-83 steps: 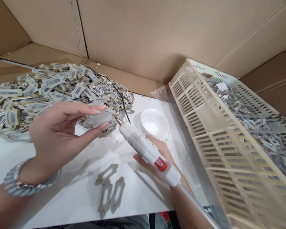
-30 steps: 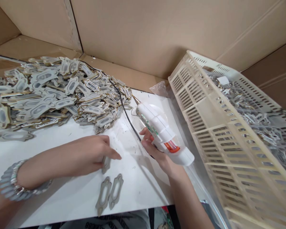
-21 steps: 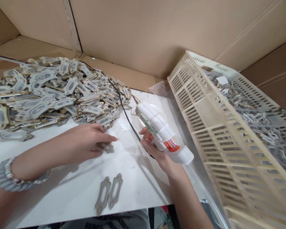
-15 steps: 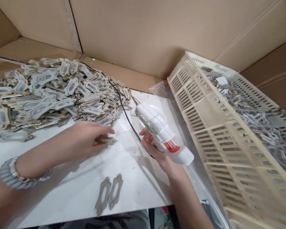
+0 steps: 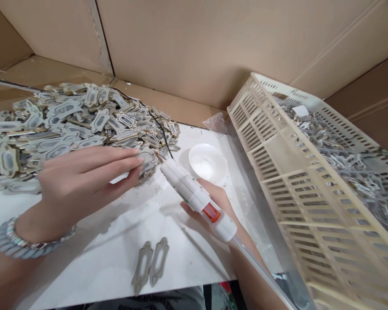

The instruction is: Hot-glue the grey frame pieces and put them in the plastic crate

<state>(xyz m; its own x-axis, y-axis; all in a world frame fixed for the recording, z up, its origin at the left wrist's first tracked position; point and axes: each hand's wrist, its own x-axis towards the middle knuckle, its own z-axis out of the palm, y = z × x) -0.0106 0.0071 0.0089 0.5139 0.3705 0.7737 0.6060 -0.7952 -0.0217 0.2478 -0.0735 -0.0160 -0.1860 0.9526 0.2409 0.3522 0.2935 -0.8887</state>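
Note:
My left hand pinches a small grey frame-shaped plate between thumb and fingers, raised over the white table. In my right hand is a white hot glue gun with an orange window and a clear glue stick running out its back. The metal nozzle points at the held plate's right end; whether they touch I cannot tell. Two similar plates lie side by side near the table's front edge. A heap of such plates spreads behind my left hand.
A white bowl stands beyond the glue gun. On the right, a cream slatted crate holds bagged metal pieces. A black cord crosses the heap. Cardboard walls enclose the table, and a scrap of clear plastic lies by the crate.
My left hand has lifted the plate up from the table. The glue gun has swung left and nearer, its nozzle coming to the plate, and the bowl behind it is uncovered.

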